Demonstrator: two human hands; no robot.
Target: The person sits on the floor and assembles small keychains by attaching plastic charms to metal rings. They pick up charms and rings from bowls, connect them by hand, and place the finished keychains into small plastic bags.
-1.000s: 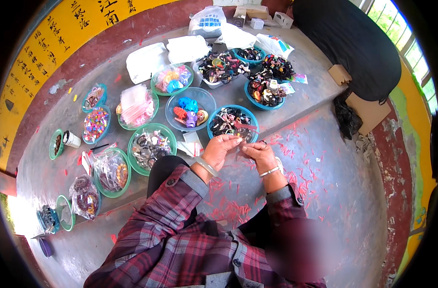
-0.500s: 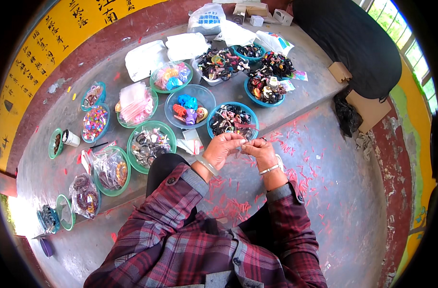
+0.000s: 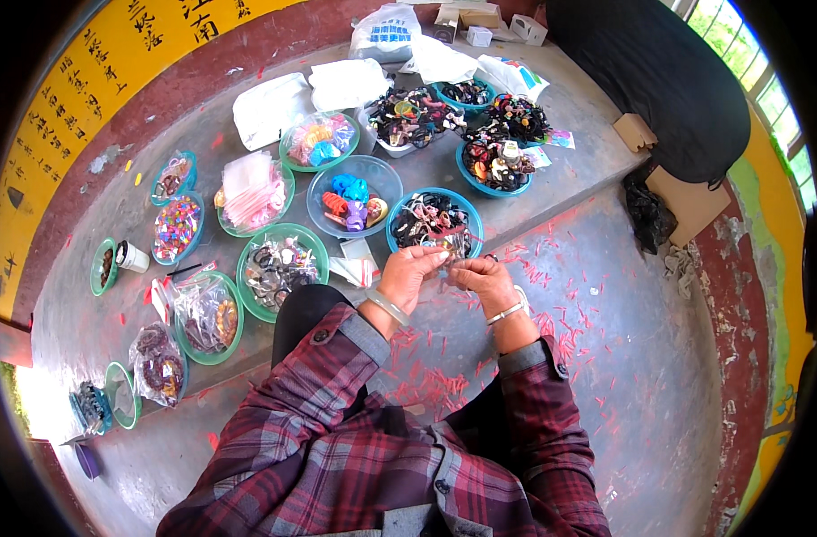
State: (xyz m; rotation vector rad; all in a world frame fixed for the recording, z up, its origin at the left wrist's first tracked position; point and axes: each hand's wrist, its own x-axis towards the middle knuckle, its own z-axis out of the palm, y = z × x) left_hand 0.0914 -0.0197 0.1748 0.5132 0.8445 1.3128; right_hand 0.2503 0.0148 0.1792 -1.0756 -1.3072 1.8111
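Blue bowl (image 3: 476,220) of dark bands (image 3: 417,217), left hand (image 3: 408,279) and right hand (image 3: 487,285) pinching small see-through item (image 3: 449,257), red scraps (image 3: 562,338) on floor (image 3: 659,385)

Yellow-and-maroon walls (image 3: 169,40) (one bears black characters (image 3: 198,29)) flank a grey floor (image 3: 650,376), with daylit bars (image 3: 765,89) at upper right.

Small item (image 3: 449,257) between hands (image 3: 407,276) — too fine to tell.

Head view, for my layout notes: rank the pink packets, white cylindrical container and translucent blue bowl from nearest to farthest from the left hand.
From the left hand:
1. Translucent blue bowl: ahead, slightly left.
2. Pink packets: farther ahead-left.
3. White cylindrical container: far left.
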